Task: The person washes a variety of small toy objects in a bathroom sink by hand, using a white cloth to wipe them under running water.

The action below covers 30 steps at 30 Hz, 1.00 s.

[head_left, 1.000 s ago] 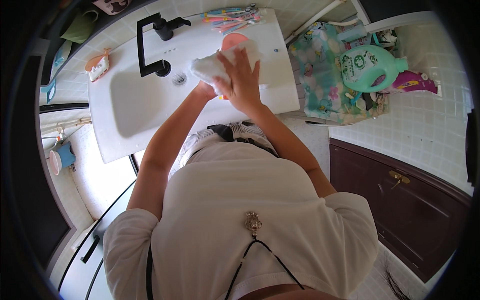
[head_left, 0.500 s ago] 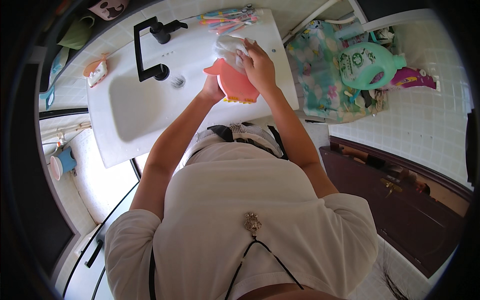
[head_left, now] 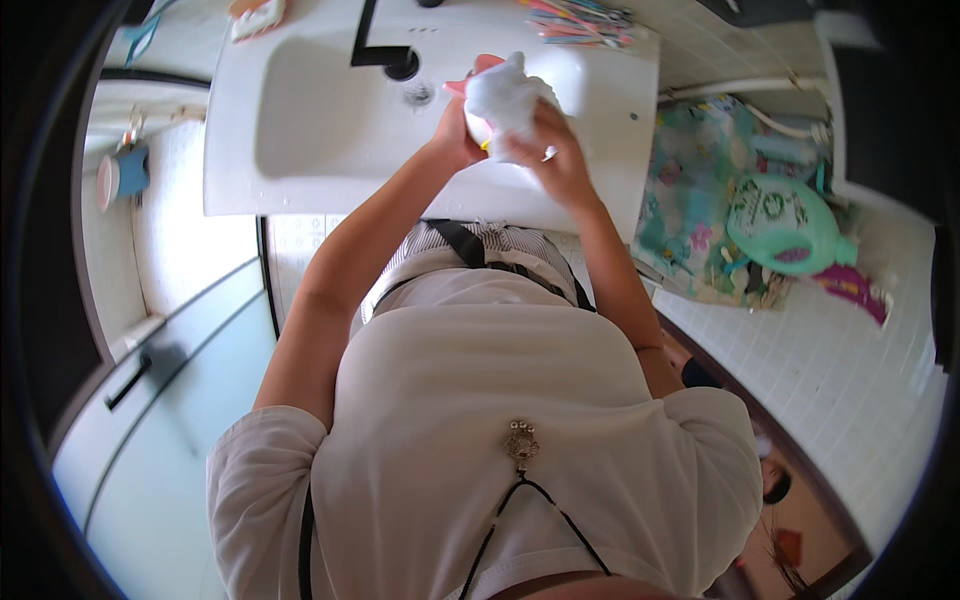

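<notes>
Over the right part of the white sink [head_left: 300, 130], I hold a pink animal-shaped thing [head_left: 456, 88] with a bit of yellow at its lower edge. My left hand [head_left: 462, 140] grips it from the left side, its fingers partly hidden behind it. A bunched white cloth [head_left: 505, 98] covers most of its face. My right hand [head_left: 555, 155], slightly blurred, is closed on the cloth and presses it against the pink thing.
A black faucet [head_left: 385, 55] reaches over the basin near the drain [head_left: 418, 95]. Several toothbrushes [head_left: 580, 22] lie at the sink's back right, and a soap dish [head_left: 257, 18] at its back left. A green detergent bottle [head_left: 785, 222] rests at right. A person [head_left: 774, 482] shows beyond the doorway.
The cloth has spread down over the pink thing's face, which was mostly bare before. My right hand has come lower with it. The whole view has shifted, and the door at right now stands open.
</notes>
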{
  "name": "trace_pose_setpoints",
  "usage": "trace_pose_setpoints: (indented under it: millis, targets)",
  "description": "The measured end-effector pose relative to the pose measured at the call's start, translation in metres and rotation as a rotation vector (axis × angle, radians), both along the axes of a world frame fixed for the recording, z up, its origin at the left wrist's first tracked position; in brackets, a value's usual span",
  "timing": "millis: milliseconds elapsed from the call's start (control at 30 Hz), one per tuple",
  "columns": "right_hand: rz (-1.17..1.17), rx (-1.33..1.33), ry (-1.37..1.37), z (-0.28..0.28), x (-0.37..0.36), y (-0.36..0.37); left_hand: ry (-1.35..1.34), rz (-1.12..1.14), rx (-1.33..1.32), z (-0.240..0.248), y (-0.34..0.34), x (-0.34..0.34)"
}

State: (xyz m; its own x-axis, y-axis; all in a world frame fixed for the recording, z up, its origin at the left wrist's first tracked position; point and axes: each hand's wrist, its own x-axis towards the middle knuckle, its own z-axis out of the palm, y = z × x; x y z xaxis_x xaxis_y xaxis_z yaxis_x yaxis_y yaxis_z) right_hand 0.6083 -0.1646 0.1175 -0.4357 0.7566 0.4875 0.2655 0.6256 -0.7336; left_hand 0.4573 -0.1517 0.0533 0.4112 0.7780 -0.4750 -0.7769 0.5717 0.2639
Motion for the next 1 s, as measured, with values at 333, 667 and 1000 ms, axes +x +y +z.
trace_pose_setpoints:
  millis: [333, 667, 1000]
  targets:
    - [0.08, -0.013, -0.226, -0.044, -0.027, 0.004, -0.021, 0.049, -0.212, -0.038, -0.027, -0.016]
    - [-0.136, -0.8, 0.409, -0.016, 0.022, 0.011, -0.089, -0.081, -0.289, -0.027, -0.034, -0.019]
    - [0.202, -0.008, -0.379, -0.038, 0.011, 0.0, -0.119, -0.005, -0.261, -0.028, -0.032, -0.016]
